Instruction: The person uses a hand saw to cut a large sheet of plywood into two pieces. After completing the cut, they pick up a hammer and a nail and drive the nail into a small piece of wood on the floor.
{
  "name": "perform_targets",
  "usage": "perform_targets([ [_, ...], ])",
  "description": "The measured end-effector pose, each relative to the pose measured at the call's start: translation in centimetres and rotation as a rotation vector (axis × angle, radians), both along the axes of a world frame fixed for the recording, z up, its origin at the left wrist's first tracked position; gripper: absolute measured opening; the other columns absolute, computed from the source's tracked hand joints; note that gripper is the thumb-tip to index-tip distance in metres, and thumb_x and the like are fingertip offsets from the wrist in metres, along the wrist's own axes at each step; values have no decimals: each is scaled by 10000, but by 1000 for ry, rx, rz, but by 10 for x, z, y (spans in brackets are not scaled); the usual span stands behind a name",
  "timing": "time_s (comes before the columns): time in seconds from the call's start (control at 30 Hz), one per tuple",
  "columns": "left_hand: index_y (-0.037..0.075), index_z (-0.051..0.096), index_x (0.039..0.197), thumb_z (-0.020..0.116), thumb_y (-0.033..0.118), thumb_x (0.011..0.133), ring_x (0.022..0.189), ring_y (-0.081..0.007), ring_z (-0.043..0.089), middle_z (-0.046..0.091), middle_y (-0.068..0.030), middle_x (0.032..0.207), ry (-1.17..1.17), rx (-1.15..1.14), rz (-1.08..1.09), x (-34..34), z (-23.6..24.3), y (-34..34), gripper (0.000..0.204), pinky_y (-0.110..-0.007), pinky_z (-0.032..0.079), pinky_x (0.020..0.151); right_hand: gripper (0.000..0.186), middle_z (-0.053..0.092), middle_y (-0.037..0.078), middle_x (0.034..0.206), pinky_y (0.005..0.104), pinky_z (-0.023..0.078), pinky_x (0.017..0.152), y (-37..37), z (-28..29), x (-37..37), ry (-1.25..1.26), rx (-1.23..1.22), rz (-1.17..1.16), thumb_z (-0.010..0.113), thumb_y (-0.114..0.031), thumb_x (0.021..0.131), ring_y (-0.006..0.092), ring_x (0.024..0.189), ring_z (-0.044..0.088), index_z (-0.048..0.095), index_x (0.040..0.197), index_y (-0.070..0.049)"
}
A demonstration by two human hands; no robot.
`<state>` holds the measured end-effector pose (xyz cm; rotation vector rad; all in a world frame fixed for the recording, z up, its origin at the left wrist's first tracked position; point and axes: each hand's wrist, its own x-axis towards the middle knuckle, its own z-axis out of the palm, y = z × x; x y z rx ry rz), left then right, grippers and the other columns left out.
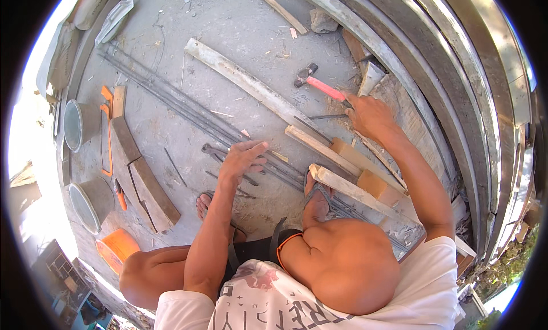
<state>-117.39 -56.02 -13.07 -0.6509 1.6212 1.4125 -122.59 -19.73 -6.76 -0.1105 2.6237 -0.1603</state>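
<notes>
My right hand [370, 116] is closed round the dark grip of a hammer [323, 87]. The hammer's pinkish-red handle points up and left, and its dark metal head hangs over the concrete. My left hand [244, 161] has its fingers apart and slightly bent, with nothing visible in them. It hovers above a pair of dark metal pincers [212, 151], hiding part of them. Beside that hand, long thin steel bars [178, 105] run diagonally across the floor. Two short pale wooden battens [321, 147] lie below my right hand, close to my foot.
A long whitish board [242, 83] lies beyond the bars. On the left are an orange-framed hacksaw [107, 130], wooden blocks [137, 173], an orange-handled tool [120, 195], two grey buckets [80, 124] and an orange bucket [117, 249]. Stacked long boards [422, 50] border the right. A stone [323, 21] sits at the top.
</notes>
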Motion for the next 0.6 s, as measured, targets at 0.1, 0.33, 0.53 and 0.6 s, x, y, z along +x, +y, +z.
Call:
perform_targets([
  [0.1, 14, 725, 1221, 783, 430, 967, 976, -207, 728, 738, -92, 1131, 6, -217, -15, 12, 5, -38, 492, -328, 604, 802, 461, 731, 234, 1118, 537, 565, 917, 10, -29, 25, 23, -132, -63, 640, -217, 1026, 428, 1050, 719, 590, 1459, -67],
  [0.33, -26, 656, 1312, 742, 504, 988, 1004, -220, 722, 716, -129, 1183, -1, -346, 234, 65, 8, -53, 627, -362, 602, 843, 497, 711, 281, 1112, 541, 571, 891, 6, -34, 25, -11, -169, -114, 614, -203, 1030, 433, 1026, 725, 539, 1494, -40],
  [0.53, -133, 278, 1605, 732, 577, 977, 1399, -414, 520, 468, -287, 1558, -193, 191, 279, 59, 6, 92, 1050, -449, 543, 1060, 506, 718, 321, 1041, 556, 553, 853, 4, -8, 16, 5, -287, -109, 606, -233, 1047, 456, 987, 731, 509, 1493, -13],
  [0.6, -125, 372, 1549, 798, 558, 921, 1309, -384, 596, 547, -280, 1469, -197, 238, 258, 48, 2, 121, 1021, -437, 564, 1013, 480, 715, 331, 996, 565, 539, 835, -8, 26, 8, -86, -391, -121, 599, -251, 1057, 477, 960, 727, 526, 1462, -2],
])
